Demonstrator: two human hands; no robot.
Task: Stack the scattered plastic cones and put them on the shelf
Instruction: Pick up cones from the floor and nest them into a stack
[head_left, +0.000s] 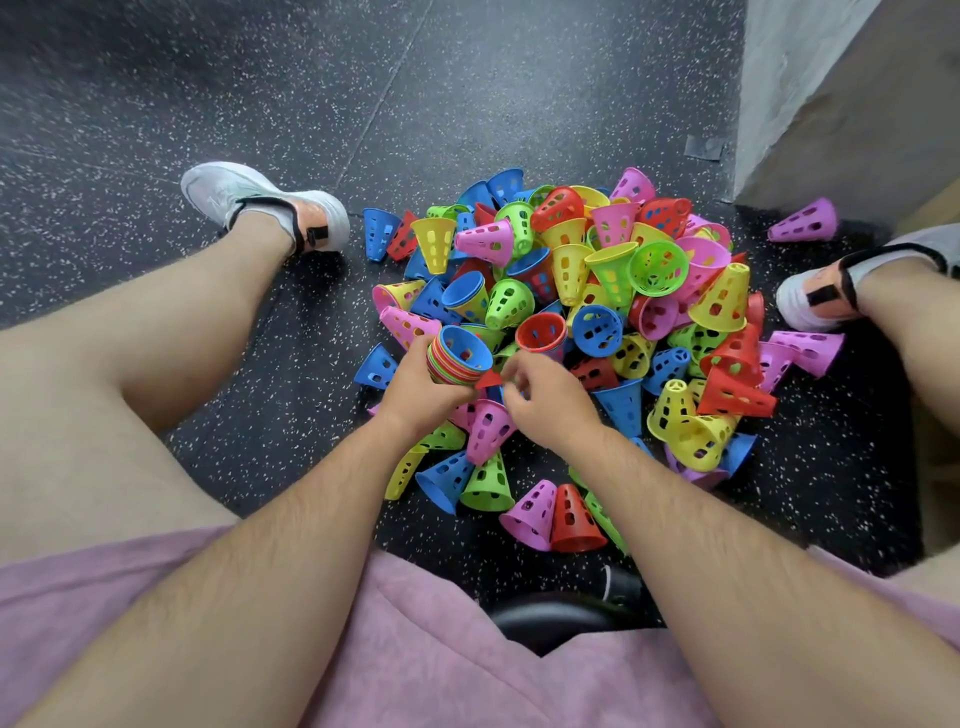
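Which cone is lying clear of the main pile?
The pink cone on its side beside the grey wall, upper right. It lies alone, touching no other cone, well apart from the pile.

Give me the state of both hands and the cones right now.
Nested stack of coloured plastic cones: held tilted, open end upward.
Left hand: grips the stack.
Right hand: fingers pinch a red plastic cone beside the stack.
Pile of loose plastic cones: scattered on the floor, unstacked.
Lone pink plastic cone: on its side, apart.
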